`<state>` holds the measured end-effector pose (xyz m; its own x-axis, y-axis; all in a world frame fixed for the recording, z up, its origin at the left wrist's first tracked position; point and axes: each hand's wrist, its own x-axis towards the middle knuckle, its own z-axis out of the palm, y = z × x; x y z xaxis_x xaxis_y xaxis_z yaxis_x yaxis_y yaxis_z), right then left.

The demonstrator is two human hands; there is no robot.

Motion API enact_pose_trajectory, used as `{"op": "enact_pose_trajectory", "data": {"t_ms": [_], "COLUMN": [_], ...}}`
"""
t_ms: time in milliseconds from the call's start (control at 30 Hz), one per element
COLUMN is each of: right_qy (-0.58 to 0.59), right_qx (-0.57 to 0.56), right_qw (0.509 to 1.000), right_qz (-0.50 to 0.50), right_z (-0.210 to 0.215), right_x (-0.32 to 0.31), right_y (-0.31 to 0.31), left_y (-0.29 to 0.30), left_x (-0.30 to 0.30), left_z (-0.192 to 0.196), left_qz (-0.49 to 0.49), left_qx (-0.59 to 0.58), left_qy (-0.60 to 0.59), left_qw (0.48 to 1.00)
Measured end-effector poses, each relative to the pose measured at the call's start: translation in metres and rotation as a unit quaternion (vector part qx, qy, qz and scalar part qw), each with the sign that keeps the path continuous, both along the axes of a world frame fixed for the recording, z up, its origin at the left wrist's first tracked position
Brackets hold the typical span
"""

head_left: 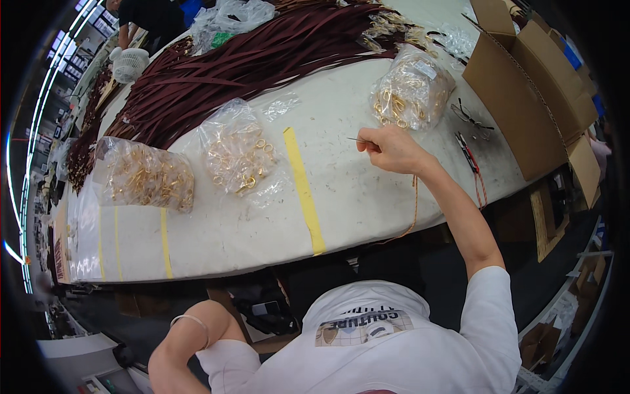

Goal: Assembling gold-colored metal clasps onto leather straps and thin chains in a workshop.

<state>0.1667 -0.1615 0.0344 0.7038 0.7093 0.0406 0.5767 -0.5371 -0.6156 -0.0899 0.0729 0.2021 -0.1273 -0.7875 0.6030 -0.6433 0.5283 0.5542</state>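
The right hand (pixel 392 148) pinches a thin dark sliver (pixel 353 138) over the desk (pixel 354 197) — on it, three clear bags (pixel 144 174) of gold-coloured clasps, heaped maroon straps (pixel 216 75), eyeglasses (pixel 471 120), a red-handled tool (pixel 468 155).

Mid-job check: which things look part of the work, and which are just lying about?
Likely in the job:
thin tool in the right hand
bags of gold-coloured hardware
maroon straps

Probably lying about:
eyeglasses
white basket
cardboard box

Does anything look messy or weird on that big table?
No clear spill shows. The eyeglasses seem oddly placed, lying loose beside the open cardboard box, and an orange cord trails untidily from below the right hand to the edge of the table.
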Motion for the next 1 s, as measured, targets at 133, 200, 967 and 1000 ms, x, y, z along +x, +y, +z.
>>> {"op": "enact_pose_trajectory", "data": {"t_ms": [133,200,967,1000], "right_qy": [0.065,0.058,0.232,0.218], "right_qx": [0.143,0.108,0.195,0.181], "right_qw": [0.988,0.992,0.951,0.957], "right_qz": [0.003,0.008,-0.056,-0.054], "right_z": [0.002,0.004,-0.024,-0.026], "right_x": [0.000,-0.001,-0.008,-0.007], "right_y": [-0.007,-0.003,0.009,0.009], "left_y": [0.012,-0.001,-0.061,-0.059], "left_x": [0.065,0.098,0.187,0.186], "left_z": [-0.117,-0.142,-0.219,-0.219], "left_qz": [0.392,0.633,0.499,0.484], "left_qx": [-0.222,-0.089,-0.045,-0.026], "left_qy": [0.321,0.416,0.589,0.597], "left_qw": [0.833,0.647,0.634,0.639]}}
